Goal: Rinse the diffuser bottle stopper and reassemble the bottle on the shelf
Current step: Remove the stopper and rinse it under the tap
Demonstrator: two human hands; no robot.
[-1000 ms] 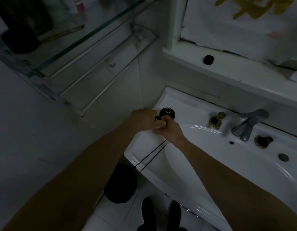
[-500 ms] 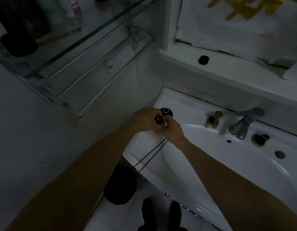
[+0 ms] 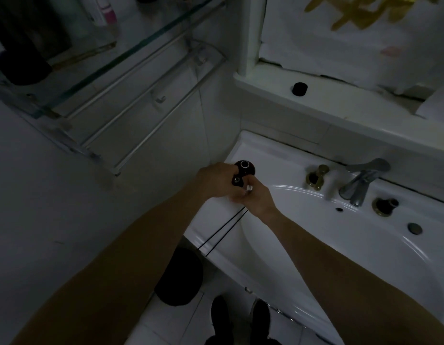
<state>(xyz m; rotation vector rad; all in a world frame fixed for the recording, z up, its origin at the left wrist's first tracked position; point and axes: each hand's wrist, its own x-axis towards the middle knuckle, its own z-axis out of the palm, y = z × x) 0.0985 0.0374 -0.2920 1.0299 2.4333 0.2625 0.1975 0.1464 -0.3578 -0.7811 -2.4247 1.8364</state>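
Note:
The round black diffuser bottle (image 3: 245,167) stands on the back left corner of the white sink rim (image 3: 217,235), its ringed mouth facing up. Just in front of it, my left hand (image 3: 213,181) pinches a small black stopper (image 3: 237,182). My right hand (image 3: 257,198) touches the left hand and grips two thin black reed sticks (image 3: 222,234), which trail down over the rim toward the floor. Whether the sticks pass through the stopper is hidden by my fingers.
A small black cap (image 3: 299,89) lies on the white ledge behind the sink. The faucet (image 3: 360,181) and two brass fittings stand at the back of the basin. A glass shelf (image 3: 121,49) with rails hangs at the upper left. A black bin (image 3: 178,277) sits on the floor.
Both hands stay together beside the bottle, with only small finger movements around the stopper. The bottle has not moved.

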